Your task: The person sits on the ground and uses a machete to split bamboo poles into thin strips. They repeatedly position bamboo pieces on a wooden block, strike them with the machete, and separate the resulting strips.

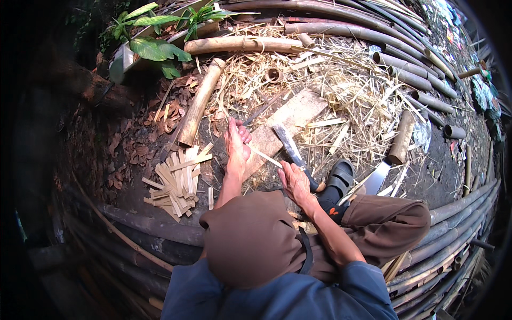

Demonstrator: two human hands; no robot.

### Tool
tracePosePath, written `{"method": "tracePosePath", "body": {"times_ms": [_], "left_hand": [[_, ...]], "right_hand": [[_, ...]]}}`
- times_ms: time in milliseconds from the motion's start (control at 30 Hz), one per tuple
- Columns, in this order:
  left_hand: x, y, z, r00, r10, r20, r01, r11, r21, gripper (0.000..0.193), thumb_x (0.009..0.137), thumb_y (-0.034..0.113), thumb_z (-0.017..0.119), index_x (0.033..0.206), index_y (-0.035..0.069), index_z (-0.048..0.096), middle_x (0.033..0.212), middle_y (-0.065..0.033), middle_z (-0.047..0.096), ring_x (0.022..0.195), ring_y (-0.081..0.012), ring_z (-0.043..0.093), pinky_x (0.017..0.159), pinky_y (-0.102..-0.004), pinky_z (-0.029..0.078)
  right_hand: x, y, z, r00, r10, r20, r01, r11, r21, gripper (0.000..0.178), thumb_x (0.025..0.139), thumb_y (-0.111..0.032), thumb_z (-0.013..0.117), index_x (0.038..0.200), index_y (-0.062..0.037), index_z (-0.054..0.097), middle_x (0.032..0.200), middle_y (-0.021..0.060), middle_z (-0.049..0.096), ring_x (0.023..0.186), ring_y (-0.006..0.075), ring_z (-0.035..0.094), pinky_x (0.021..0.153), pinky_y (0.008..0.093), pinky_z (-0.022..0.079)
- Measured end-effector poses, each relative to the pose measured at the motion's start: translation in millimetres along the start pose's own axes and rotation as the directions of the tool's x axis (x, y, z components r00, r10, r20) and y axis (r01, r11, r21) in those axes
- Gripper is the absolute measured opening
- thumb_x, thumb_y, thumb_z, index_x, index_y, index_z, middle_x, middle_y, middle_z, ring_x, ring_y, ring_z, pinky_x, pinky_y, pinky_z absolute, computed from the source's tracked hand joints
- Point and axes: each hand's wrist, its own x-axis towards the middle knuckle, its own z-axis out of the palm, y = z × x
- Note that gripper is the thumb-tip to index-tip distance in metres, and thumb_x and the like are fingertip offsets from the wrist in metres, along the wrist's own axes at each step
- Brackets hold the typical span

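A thin pale bamboo strip (pixel 266 158) spans the gap between my two hands, over a wooden board (pixel 290 120). My left hand (pixel 236 143) is closed around its far end, fingers curled in. The near end sits pinched in my right hand (pixel 295 183). Just right of that hand lies a machete (pixel 289 145), its handle toward my foot. A dark narrow blade (pixel 264 109) shows past my left fist; whether the fist touches it I cannot tell. Left of my left forearm, short split bamboo pieces (pixel 178 181) lie in a loose pile.
A saw (pixel 377 178) rests right of my sandalled foot (pixel 340 178), near a short log (pixel 402 137). Shavings (pixel 352 96) litter the ground ahead. A bamboo length (pixel 202 101) lies front left. Long dark poles (pixel 341 30) are stacked beyond, and other poles (pixel 154 226) behind me.
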Motion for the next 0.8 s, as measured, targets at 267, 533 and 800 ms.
{"method": "tracePosePath", "body": {"times_ms": [267, 533, 800], "left_hand": [[-24.2, -31.5, 8.3, 0.986, 0.095, -0.135, -0.104, 0.993, -0.059, 0.043, 0.099, 0.051, 0.045, 0.086, 0.01, 0.047, 0.057, 0.0056, 0.032, 0.044, -0.0048, 0.028, 0.038, -0.0222, 0.02], [-11.8, -38.1, 3.6, 0.984, -0.163, 0.069, 0.132, 0.936, 0.326, 0.065, 0.096, 0.062, 0.035, 0.136, 0.011, 0.038, 0.105, -0.009, 0.045, 0.092, -0.0193, 0.045, 0.082, -0.0336, 0.036], [-31.3, -52.7, -55.9, 0.997, 0.077, 0.023, -0.076, 0.823, 0.562, 0.058, 0.1, 0.046, 0.042, 0.14, 0.005, 0.034, 0.122, -0.0168, 0.052, 0.108, -0.0255, 0.055, 0.091, -0.0391, 0.045]], "right_hand": [[-25.0, -4.2, -2.7, 0.986, -0.158, -0.058, 0.14, 0.962, -0.236, 0.025, 0.098, -0.03, 0.049, 0.091, -0.0064, 0.051, 0.079, 0.0205, 0.061, 0.061, 0.0385, 0.059, 0.052, 0.0481, 0.046], [-18.2, -22.6, 14.5, 0.932, 0.344, 0.116, -0.361, 0.85, 0.384, 0.037, 0.1, -0.036, 0.046, 0.089, -0.0009, 0.05, 0.063, 0.0271, 0.055, 0.062, 0.0474, 0.057, 0.053, 0.053, 0.041], [144.2, -64.9, -67.2, 0.937, 0.12, -0.328, 0.074, 0.848, 0.524, 0.045, 0.096, -0.03, 0.054, 0.129, -0.0006, 0.044, 0.097, 0.0226, 0.055, 0.087, 0.0381, 0.058, 0.074, 0.0439, 0.047]]}}
